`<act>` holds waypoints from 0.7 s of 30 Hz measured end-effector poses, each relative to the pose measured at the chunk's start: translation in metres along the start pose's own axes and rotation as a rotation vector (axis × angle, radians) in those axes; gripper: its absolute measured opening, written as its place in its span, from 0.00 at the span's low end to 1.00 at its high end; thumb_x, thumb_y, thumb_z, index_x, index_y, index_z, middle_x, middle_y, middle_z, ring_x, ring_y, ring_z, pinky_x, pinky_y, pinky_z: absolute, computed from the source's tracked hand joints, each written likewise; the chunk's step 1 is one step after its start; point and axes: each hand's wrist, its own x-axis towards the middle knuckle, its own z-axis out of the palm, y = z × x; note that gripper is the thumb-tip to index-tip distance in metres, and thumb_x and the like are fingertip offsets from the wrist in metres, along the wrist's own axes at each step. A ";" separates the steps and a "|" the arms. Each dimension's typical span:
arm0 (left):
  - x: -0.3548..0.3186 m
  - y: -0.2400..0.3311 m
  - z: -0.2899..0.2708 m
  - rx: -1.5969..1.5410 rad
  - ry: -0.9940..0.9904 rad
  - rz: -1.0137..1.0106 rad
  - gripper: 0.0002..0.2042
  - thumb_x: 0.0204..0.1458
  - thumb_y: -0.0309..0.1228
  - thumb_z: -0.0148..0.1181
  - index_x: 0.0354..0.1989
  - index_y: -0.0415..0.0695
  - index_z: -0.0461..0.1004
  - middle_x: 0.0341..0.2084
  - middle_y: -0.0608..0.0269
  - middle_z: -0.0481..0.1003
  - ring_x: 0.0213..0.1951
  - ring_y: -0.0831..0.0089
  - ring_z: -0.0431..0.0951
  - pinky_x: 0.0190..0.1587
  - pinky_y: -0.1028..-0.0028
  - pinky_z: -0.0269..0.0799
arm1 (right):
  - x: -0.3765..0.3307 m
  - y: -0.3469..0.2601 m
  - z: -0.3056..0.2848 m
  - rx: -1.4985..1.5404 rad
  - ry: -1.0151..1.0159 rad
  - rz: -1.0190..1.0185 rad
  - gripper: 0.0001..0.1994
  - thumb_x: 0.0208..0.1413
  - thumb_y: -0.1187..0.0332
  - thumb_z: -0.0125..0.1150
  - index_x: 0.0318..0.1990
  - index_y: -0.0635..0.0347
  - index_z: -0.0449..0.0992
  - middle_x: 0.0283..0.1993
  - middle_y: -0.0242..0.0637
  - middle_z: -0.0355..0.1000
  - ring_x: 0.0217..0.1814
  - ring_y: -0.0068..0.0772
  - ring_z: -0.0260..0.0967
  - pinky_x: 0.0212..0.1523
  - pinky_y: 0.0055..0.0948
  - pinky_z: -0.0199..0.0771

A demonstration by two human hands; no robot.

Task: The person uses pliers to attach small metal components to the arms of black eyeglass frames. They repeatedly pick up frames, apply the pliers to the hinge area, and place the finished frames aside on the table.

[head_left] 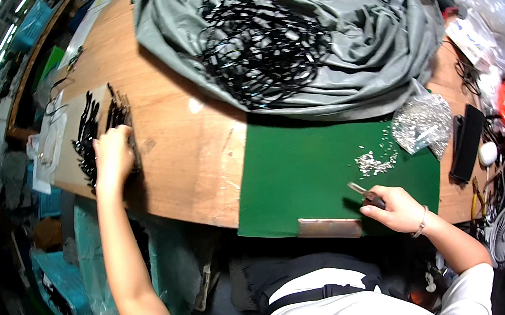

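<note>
A: What fills my view?
B: The wooden table (pixel 197 146), a grey cloth (pixel 375 50) heaped with tangled black cords (pixel 260 43), then a green mat (pixel 308 168).
A: My hands?
B: Left hand (pixel 113 155) presses flat on bundled black cords (pixel 89 141) at the table's left edge; fingertips hidden. Right hand (pixel 394 207) is closed around a small tool (pixel 364 193) over the mat, beside tiny metal bits (pixel 374 164), hard to make out.

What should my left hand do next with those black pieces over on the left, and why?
Probably pick up one black piece and bring it to the green mat: the left hand rests on the row of black pieces, while the right hand holds a small tool over the mat.
</note>
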 end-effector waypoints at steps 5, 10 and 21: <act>-0.020 0.182 0.008 -0.541 0.147 0.464 0.10 0.40 0.19 0.54 0.34 0.40 0.69 0.32 0.54 0.71 0.35 0.61 0.73 0.37 0.70 0.68 | 0.001 0.007 0.004 -0.050 0.013 -0.067 0.16 0.45 0.57 0.55 0.33 0.64 0.69 0.25 0.47 0.69 0.29 0.45 0.68 0.31 0.35 0.67; 0.025 0.224 0.047 -0.034 0.340 0.183 0.07 0.41 0.27 0.56 0.28 0.40 0.68 0.24 0.55 0.70 0.31 0.58 0.70 0.33 0.65 0.66 | -0.012 0.007 0.007 -0.026 0.018 -0.187 0.14 0.46 0.61 0.55 0.32 0.64 0.68 0.27 0.47 0.66 0.31 0.46 0.66 0.33 0.34 0.66; -0.040 0.243 -0.065 -1.874 -0.563 -0.030 0.09 0.54 0.34 0.40 0.34 0.42 0.62 0.25 0.54 0.71 0.20 0.71 0.73 0.25 0.77 0.71 | -0.040 0.011 0.025 -0.508 0.241 -0.327 0.24 0.36 0.73 0.57 0.45 0.69 0.61 0.42 0.42 0.60 0.35 0.37 0.64 0.35 0.32 0.62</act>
